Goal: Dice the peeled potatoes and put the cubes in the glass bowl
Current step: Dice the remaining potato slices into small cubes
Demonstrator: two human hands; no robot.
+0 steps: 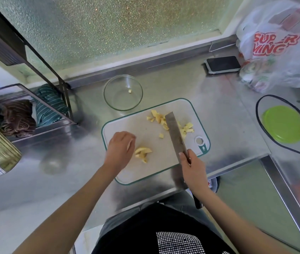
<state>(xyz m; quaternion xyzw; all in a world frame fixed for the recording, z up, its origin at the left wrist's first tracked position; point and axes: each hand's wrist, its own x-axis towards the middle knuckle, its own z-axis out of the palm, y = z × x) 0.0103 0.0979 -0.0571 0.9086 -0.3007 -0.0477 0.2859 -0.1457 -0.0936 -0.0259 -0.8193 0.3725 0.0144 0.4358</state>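
While a cleaver (174,133) is grasped by its handle in the right hand (191,166), its blade is pointed away from the body, between two heaps of potato cubes (159,119) at the far end of the cutting board (127,176). Uncut potato strips (142,153) are found just beside the left hand (120,149), the nearer one, whose loosely curled fingers hold nothing. Beyond the board, the glass bowl (107,96) is seen with a single cube inside.
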